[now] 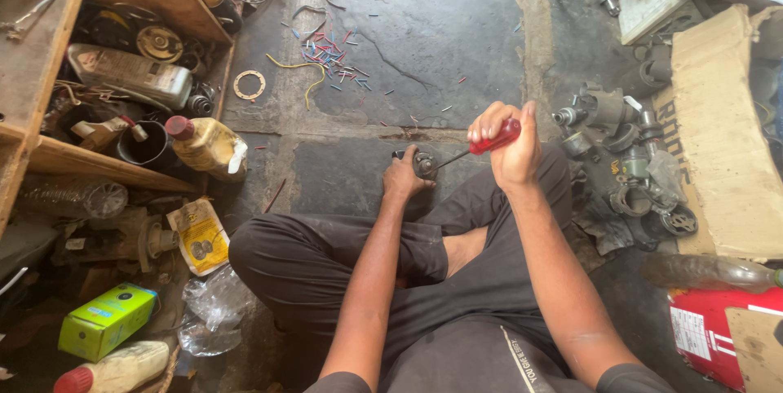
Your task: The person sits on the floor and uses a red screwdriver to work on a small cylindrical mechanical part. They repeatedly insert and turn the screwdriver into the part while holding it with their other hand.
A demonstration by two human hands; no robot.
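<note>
Screwdriver (487,145) in right fingers (488,125)

I see a screwdriver (477,148) with a translucent red handle and a thin dark metal shaft. It is tilted, handle up and to the right, and the shaft slopes down to the left. Its tip meets a small round metal part (424,165), grey and dark, with a short stub poking out on its left side. That part sits low over the stone floor, just ahead of my knees.
</note>
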